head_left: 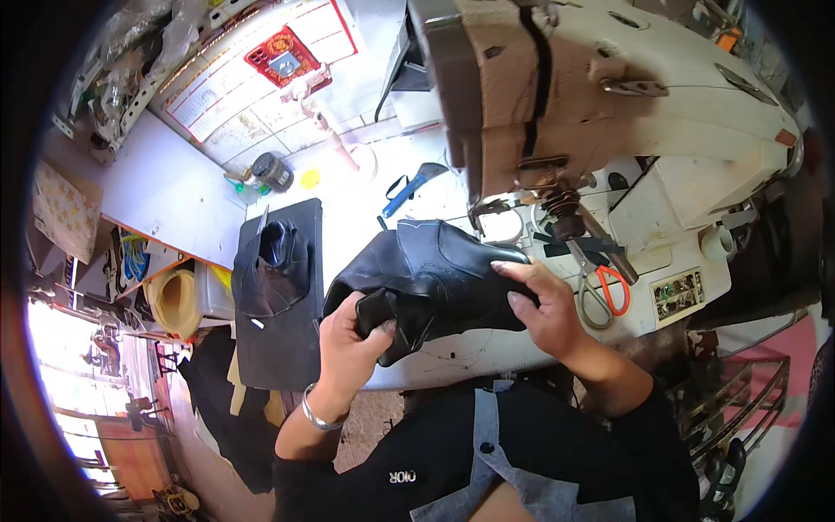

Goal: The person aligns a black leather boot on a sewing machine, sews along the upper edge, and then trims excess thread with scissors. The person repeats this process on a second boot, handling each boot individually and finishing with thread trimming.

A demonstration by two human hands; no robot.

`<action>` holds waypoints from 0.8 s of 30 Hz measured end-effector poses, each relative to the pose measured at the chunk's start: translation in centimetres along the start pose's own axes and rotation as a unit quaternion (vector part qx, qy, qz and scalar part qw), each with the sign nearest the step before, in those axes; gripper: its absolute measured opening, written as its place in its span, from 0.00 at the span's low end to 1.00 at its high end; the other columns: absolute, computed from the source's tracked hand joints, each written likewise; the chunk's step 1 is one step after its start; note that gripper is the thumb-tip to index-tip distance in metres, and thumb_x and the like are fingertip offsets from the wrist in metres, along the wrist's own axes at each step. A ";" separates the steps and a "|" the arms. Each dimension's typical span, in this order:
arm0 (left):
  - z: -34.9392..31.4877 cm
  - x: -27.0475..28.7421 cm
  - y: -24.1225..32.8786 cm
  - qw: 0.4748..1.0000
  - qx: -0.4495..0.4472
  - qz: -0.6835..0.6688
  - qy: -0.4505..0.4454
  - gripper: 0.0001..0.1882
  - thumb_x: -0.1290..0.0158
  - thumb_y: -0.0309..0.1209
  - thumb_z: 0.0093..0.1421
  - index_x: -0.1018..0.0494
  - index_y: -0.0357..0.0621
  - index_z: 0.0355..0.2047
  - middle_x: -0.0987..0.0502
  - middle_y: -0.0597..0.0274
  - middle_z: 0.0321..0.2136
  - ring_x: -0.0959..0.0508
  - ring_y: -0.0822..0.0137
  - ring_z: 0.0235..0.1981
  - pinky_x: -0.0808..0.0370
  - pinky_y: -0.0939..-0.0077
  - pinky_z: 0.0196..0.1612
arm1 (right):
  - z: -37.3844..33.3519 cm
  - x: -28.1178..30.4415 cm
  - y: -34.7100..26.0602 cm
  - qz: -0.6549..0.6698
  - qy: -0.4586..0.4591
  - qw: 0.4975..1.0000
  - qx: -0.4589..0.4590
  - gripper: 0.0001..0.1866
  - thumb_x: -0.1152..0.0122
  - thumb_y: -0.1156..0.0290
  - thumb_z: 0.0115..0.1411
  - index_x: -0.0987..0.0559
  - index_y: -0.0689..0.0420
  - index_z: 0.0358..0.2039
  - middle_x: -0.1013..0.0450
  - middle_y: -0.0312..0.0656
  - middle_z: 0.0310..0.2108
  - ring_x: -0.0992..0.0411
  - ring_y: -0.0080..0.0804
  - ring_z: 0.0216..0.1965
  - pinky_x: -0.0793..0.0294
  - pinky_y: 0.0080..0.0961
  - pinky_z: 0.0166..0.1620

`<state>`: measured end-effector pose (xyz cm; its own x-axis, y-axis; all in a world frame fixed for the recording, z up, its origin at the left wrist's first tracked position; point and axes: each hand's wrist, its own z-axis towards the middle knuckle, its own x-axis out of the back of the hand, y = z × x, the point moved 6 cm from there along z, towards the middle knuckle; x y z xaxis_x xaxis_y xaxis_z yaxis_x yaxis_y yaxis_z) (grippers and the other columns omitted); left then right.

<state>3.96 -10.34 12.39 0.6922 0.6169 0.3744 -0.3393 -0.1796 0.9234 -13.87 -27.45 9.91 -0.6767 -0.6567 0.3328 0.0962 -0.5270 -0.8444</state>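
Observation:
A black leather shoe upper (435, 274) with stitched seams lies on its side between my hands, above the front of the white work table (435, 357). My left hand (352, 344), with a silver bangle at the wrist, is closed on the opening's edge and a dark flap there. At the other, smoother end, my right hand (548, 313) pinches the leather between thumb and fingers. Some of the fingers are hidden under it. Another black shoe upper (277, 270) rests on a dark board (278, 357) to the left.
A large sewing machine (609, 96) overhangs the right side. Scissors with orange and grey handles (604, 291) lie below its needle area. A blue flashlight (413, 191), a dark jar (272, 171) and a red-cased phone on a stand (283, 56) are toward the back.

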 end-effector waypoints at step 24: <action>4.9 0.0 0.9 0.993 0.061 -0.084 -0.055 0.08 0.49 0.17 0.48 0.25 0.36 0.31 0.25 0.70 0.25 0.28 0.80 0.25 0.30 0.86 0.30 | 3.7 1.5 2.8 0.021 -0.031 0.985 -0.169 0.25 0.42 0.72 0.53 0.30 0.65 0.52 0.24 0.52 0.34 0.26 0.35 0.37 0.29 0.29 0.45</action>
<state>6.76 -14.29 13.67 0.8006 0.5594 0.2149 -0.1375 -0.1775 0.9745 -11.91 -31.86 9.55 -0.6302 -0.7114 0.3111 -0.1325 -0.2962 -0.9459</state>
